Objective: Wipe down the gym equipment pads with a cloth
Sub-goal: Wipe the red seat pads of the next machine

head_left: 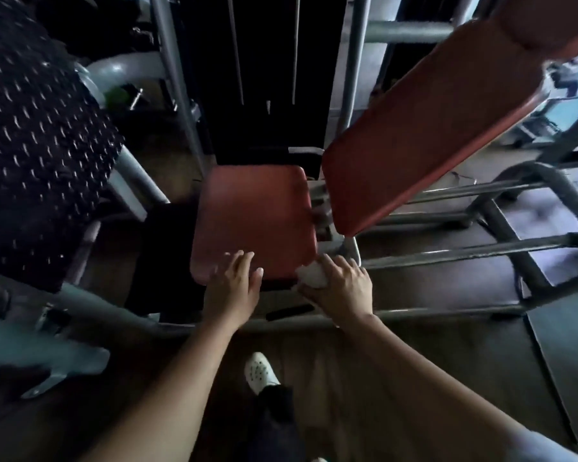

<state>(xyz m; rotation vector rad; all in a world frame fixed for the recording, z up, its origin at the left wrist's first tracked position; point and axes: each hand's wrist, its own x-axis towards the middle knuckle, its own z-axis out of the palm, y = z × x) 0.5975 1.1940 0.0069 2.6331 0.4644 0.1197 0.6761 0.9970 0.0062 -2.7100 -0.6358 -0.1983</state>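
Observation:
A red padded seat [254,215] of a gym machine lies flat in the middle of the view. A long red back pad [424,128] slants up to the right of it. My left hand [236,281] rests with straight fingers on the seat's near edge. My right hand [339,286] grips a small white cloth [311,276] at the seat's near right corner. The cloth touches the pad's edge.
Grey steel frame tubes [481,251] run right of the seat and across the floor. A black weight stack with guide rods [267,71] stands behind the seat. A dark dotted garment [37,145] fills the left. My white shoe [259,371] stands on the dark floor below.

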